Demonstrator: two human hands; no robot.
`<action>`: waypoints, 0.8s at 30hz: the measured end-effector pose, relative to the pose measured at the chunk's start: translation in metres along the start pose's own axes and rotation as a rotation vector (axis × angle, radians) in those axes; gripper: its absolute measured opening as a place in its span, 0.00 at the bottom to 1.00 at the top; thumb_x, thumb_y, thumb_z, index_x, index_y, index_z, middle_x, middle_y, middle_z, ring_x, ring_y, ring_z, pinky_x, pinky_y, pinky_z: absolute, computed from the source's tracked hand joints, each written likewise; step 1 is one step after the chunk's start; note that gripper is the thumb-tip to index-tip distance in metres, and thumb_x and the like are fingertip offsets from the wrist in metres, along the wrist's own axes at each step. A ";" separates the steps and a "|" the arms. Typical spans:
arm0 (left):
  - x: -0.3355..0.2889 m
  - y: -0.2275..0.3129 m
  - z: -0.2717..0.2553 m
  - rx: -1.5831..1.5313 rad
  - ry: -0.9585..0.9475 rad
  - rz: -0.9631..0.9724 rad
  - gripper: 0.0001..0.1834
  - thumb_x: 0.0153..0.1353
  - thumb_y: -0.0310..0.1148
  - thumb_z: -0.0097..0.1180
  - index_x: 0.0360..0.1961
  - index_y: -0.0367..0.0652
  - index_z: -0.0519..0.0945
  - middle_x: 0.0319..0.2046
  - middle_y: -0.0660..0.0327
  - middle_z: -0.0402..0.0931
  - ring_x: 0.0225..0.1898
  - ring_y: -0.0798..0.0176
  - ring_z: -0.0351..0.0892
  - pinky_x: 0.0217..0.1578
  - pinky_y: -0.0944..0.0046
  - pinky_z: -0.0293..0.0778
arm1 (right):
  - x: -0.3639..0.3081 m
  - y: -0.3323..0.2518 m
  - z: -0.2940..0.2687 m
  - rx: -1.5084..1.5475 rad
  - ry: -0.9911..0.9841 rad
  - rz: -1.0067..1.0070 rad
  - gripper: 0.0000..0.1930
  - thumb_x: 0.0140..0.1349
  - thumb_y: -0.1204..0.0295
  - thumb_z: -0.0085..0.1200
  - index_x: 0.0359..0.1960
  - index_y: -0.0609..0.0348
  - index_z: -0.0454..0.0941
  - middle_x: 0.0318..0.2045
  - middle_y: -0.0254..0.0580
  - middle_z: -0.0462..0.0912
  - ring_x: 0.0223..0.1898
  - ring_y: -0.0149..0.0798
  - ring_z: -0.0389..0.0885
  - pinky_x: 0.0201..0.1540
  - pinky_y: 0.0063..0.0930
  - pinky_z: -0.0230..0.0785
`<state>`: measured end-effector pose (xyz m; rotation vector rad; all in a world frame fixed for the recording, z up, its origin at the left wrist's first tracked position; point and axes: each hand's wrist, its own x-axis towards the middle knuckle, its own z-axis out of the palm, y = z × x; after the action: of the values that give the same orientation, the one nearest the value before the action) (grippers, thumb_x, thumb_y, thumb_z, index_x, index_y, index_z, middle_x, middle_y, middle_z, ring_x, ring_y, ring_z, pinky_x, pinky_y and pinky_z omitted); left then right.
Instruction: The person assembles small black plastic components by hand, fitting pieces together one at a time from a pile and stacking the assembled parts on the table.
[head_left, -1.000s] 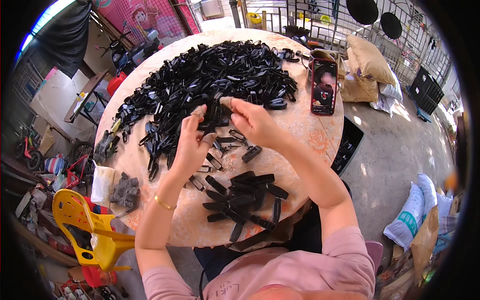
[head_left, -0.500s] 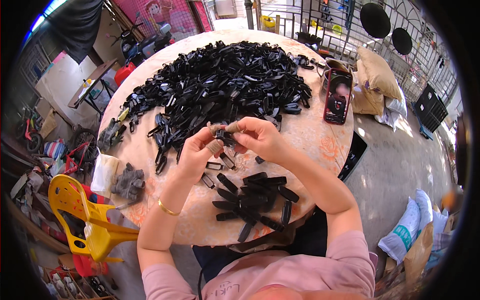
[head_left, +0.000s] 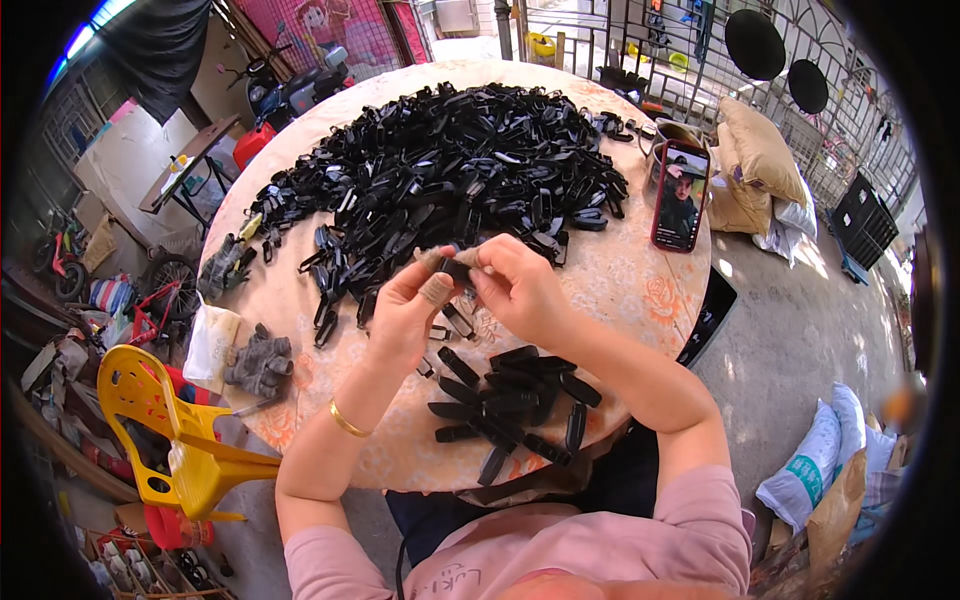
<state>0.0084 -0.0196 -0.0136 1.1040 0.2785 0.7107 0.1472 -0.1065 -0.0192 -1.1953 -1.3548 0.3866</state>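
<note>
Over the middle of the round table, my left hand (head_left: 408,312) and my right hand (head_left: 520,292) meet, pinching one small black plastic part (head_left: 458,272) between them. Tan tape wraps several of my fingertips, and the fingers partly cover the part. Just beyond lies a large heap of black, elongated plastic parts (head_left: 440,170). Nearer to me, below my hands, sits a smaller pile of smooth black oblong pieces (head_left: 515,402). A few loose frame-like parts (head_left: 458,320) rest on the cloth beside my hands.
The table wears a peach floral cloth (head_left: 655,300). A phone (head_left: 680,195) with a lit screen leans against a pot at the right. Grey gloves (head_left: 258,362) and a white packet (head_left: 210,345) lie at the left edge, near a yellow chair (head_left: 140,375). Sacks (head_left: 760,150) stand on the floor.
The black part between my fingers has turned and shows more of its dark face. My hands stay nearly in place. The phone's picture is different.
</note>
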 end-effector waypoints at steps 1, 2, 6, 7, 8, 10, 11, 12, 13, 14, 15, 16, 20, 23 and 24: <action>-0.001 0.001 0.002 -0.063 0.012 -0.016 0.17 0.56 0.21 0.53 0.48 0.35 0.73 0.40 0.61 0.76 0.38 0.72 0.74 0.43 0.73 0.71 | 0.000 -0.007 0.002 -0.142 0.066 -0.114 0.05 0.55 0.78 0.52 0.34 0.65 0.72 0.30 0.39 0.73 0.23 0.29 0.75 0.24 0.20 0.67; -0.002 -0.001 -0.001 -0.010 -0.002 0.009 0.16 0.57 0.22 0.51 0.49 0.35 0.72 0.42 0.61 0.75 0.39 0.71 0.73 0.44 0.72 0.70 | 0.000 -0.012 0.004 -0.284 0.133 -0.228 0.05 0.52 0.78 0.55 0.30 0.65 0.72 0.28 0.43 0.72 0.24 0.36 0.77 0.25 0.25 0.68; -0.001 0.008 -0.005 0.039 0.023 0.011 0.13 0.57 0.22 0.51 0.45 0.35 0.75 0.40 0.61 0.76 0.39 0.71 0.74 0.43 0.71 0.70 | -0.001 -0.017 0.005 -0.164 0.099 0.032 0.08 0.51 0.74 0.58 0.32 0.63 0.75 0.26 0.45 0.73 0.22 0.41 0.76 0.24 0.28 0.67; -0.001 0.009 -0.006 0.040 0.022 0.010 0.13 0.57 0.22 0.51 0.45 0.35 0.75 0.40 0.61 0.76 0.39 0.71 0.74 0.43 0.71 0.70 | 0.000 -0.014 0.001 -0.169 -0.036 0.063 0.11 0.50 0.71 0.58 0.35 0.62 0.76 0.25 0.45 0.74 0.22 0.44 0.75 0.24 0.30 0.67; -0.002 0.010 -0.007 0.079 -0.011 0.021 0.12 0.57 0.21 0.51 0.44 0.35 0.76 0.39 0.62 0.77 0.39 0.71 0.73 0.43 0.71 0.70 | 0.001 -0.013 -0.001 -0.172 -0.171 0.093 0.14 0.50 0.68 0.59 0.38 0.61 0.77 0.23 0.46 0.75 0.22 0.46 0.75 0.24 0.31 0.66; -0.004 0.015 -0.004 0.183 -0.064 0.069 0.10 0.56 0.21 0.52 0.40 0.35 0.78 0.37 0.62 0.78 0.39 0.71 0.74 0.42 0.72 0.69 | -0.001 -0.014 -0.001 -0.225 -0.130 -0.016 0.16 0.50 0.66 0.59 0.40 0.60 0.77 0.23 0.46 0.76 0.22 0.47 0.75 0.24 0.32 0.66; -0.005 0.017 -0.002 0.184 -0.064 0.068 0.10 0.56 0.21 0.52 0.40 0.35 0.78 0.37 0.62 0.78 0.39 0.71 0.74 0.42 0.72 0.69 | -0.003 -0.015 0.001 -0.278 -0.090 -0.126 0.19 0.50 0.64 0.59 0.42 0.59 0.77 0.22 0.47 0.76 0.22 0.47 0.74 0.24 0.32 0.65; -0.007 0.018 -0.002 0.205 -0.075 0.099 0.10 0.55 0.20 0.52 0.40 0.35 0.78 0.37 0.62 0.78 0.39 0.71 0.74 0.42 0.72 0.70 | -0.005 -0.011 0.004 -0.261 -0.070 -0.135 0.19 0.49 0.64 0.60 0.42 0.59 0.77 0.23 0.48 0.76 0.23 0.49 0.74 0.24 0.33 0.65; -0.006 0.018 0.000 0.222 -0.093 0.129 0.10 0.55 0.20 0.52 0.39 0.35 0.78 0.37 0.62 0.78 0.38 0.71 0.74 0.41 0.72 0.70 | -0.006 -0.011 0.002 -0.267 -0.066 -0.130 0.19 0.49 0.64 0.60 0.42 0.59 0.77 0.23 0.48 0.76 0.23 0.49 0.74 0.24 0.33 0.65; -0.006 0.018 -0.001 0.218 -0.099 0.125 0.10 0.55 0.20 0.52 0.39 0.35 0.78 0.37 0.62 0.78 0.38 0.71 0.74 0.41 0.72 0.70 | -0.004 -0.010 0.000 -0.300 -0.097 -0.169 0.19 0.49 0.64 0.60 0.42 0.59 0.77 0.23 0.47 0.77 0.23 0.46 0.75 0.25 0.31 0.66; -0.004 0.020 -0.003 0.235 -0.109 0.094 0.12 0.54 0.19 0.52 0.42 0.35 0.77 0.36 0.62 0.78 0.38 0.71 0.74 0.42 0.72 0.70 | -0.003 -0.009 -0.003 -0.334 -0.129 -0.208 0.19 0.49 0.63 0.60 0.42 0.60 0.77 0.24 0.45 0.78 0.23 0.43 0.76 0.26 0.30 0.66; -0.005 0.022 -0.004 0.258 -0.108 0.064 0.15 0.54 0.18 0.53 0.44 0.35 0.76 0.36 0.61 0.78 0.37 0.71 0.74 0.42 0.72 0.70 | 0.003 -0.007 -0.009 -0.329 -0.130 -0.207 0.19 0.49 0.63 0.60 0.42 0.60 0.77 0.24 0.45 0.78 0.23 0.43 0.76 0.26 0.30 0.66; -0.016 0.036 0.020 0.547 -0.362 -0.095 0.24 0.53 0.20 0.55 0.53 0.37 0.66 0.36 0.60 0.78 0.35 0.70 0.75 0.39 0.72 0.71 | 0.025 -0.001 -0.063 -0.076 -0.336 0.149 0.17 0.47 0.64 0.62 0.38 0.57 0.79 0.25 0.36 0.81 0.25 0.23 0.75 0.30 0.20 0.67; -0.023 0.034 0.041 0.960 -0.626 -0.159 0.24 0.53 0.26 0.58 0.52 0.41 0.70 0.33 0.61 0.79 0.34 0.76 0.73 0.36 0.73 0.69 | 0.030 0.016 -0.094 -0.704 -0.085 0.185 0.12 0.50 0.61 0.58 0.30 0.56 0.80 0.24 0.43 0.80 0.29 0.39 0.80 0.32 0.30 0.69; -0.021 0.023 0.040 0.968 -0.678 -0.093 0.18 0.54 0.28 0.58 0.47 0.40 0.74 0.29 0.63 0.79 0.31 0.76 0.72 0.34 0.72 0.69 | 0.031 0.021 -0.097 -0.709 -0.079 0.188 0.12 0.50 0.61 0.58 0.30 0.56 0.80 0.24 0.43 0.80 0.29 0.39 0.80 0.32 0.30 0.69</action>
<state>0.0054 -0.0565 0.0214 2.1570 0.0716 0.0406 0.2486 -0.1146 0.0009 -1.9145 -1.5047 0.0739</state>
